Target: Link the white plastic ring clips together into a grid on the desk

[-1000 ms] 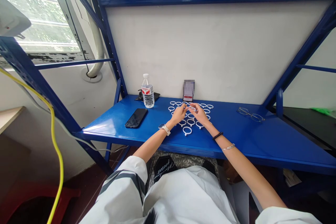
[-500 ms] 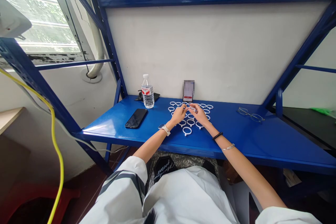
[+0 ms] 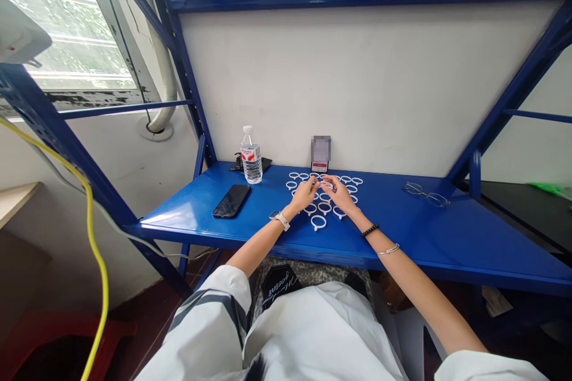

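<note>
Several white plastic rings (image 3: 319,222) lie in rows on the blue metal shelf (image 3: 402,232). My left hand (image 3: 304,194) and my right hand (image 3: 339,193) meet over the middle of the rows. Their fingertips pinch together on one small white ring (image 3: 322,183) held between them. A watch with a pale strap sits on my left wrist. A dark bead bracelet and a thin silver bangle sit on my right forearm.
A water bottle (image 3: 251,156) stands at the back left, with a black phone (image 3: 232,200) lying in front of it. A small card holder (image 3: 320,155) leans on the wall behind the rings. Glasses (image 3: 426,194) lie to the right. A yellow cable (image 3: 92,232) hangs at left.
</note>
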A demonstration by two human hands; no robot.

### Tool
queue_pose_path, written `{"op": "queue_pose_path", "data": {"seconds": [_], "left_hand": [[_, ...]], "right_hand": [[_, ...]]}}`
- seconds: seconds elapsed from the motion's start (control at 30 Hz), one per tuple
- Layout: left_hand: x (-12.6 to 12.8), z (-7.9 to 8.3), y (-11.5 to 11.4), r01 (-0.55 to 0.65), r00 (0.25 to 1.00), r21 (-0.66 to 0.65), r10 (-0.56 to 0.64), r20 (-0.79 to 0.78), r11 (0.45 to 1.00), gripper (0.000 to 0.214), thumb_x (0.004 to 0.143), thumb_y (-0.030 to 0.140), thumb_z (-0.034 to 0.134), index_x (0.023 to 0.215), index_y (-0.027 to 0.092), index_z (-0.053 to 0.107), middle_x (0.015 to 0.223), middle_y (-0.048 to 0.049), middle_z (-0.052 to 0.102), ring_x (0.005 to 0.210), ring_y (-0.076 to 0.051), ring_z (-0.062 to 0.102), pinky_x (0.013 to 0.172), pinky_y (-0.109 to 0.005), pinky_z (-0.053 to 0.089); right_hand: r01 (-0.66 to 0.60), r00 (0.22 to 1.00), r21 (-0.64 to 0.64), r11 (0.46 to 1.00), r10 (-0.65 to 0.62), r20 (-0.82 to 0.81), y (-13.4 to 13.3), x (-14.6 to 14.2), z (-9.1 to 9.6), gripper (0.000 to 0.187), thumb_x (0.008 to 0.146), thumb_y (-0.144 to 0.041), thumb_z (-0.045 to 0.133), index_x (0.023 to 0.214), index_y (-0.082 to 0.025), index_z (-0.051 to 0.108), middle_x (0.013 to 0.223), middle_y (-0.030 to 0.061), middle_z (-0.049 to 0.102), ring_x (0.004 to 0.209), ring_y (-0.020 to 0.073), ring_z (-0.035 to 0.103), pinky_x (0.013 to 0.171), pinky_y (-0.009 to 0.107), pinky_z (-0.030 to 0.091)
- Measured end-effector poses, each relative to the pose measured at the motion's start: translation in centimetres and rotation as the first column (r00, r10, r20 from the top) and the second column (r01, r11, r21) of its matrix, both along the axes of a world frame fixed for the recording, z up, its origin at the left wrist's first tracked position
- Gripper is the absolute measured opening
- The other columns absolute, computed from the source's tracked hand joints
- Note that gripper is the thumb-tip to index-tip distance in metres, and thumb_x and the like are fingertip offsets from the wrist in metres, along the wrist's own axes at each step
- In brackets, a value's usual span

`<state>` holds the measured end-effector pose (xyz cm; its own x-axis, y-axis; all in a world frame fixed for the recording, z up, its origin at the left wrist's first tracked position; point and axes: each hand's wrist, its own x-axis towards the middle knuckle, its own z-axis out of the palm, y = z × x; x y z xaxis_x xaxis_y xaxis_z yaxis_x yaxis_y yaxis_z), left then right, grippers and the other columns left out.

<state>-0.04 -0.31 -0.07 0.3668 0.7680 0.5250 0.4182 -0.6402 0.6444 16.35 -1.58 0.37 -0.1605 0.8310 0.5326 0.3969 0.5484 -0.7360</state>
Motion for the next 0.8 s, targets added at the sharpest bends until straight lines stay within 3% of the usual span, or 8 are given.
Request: {"op": "queue_pose_path", "data": {"seconds": [0.8], "left_hand": [[-0.04, 0.11, -0.13, -0.005, 1.0, 0.005, 0.005, -0.006, 1.0, 0.03, 0.098, 0.042, 0.032, 0.097, 0.017, 0.05, 0.051, 0.0047, 0.048, 0.044, -0.011, 0.044, 0.049, -0.02, 0.027]], "right_hand": [[0.01, 1.0, 0.007, 1.0, -0.01, 0.017, 0.32, 0.11, -0.29, 0.035, 0.087, -0.049, 0.054, 0.112, -0.025, 0.056, 0.117, 0.009, 0.063, 0.11, 0.0264, 0.059, 0.077, 0.038, 0.054]]}}
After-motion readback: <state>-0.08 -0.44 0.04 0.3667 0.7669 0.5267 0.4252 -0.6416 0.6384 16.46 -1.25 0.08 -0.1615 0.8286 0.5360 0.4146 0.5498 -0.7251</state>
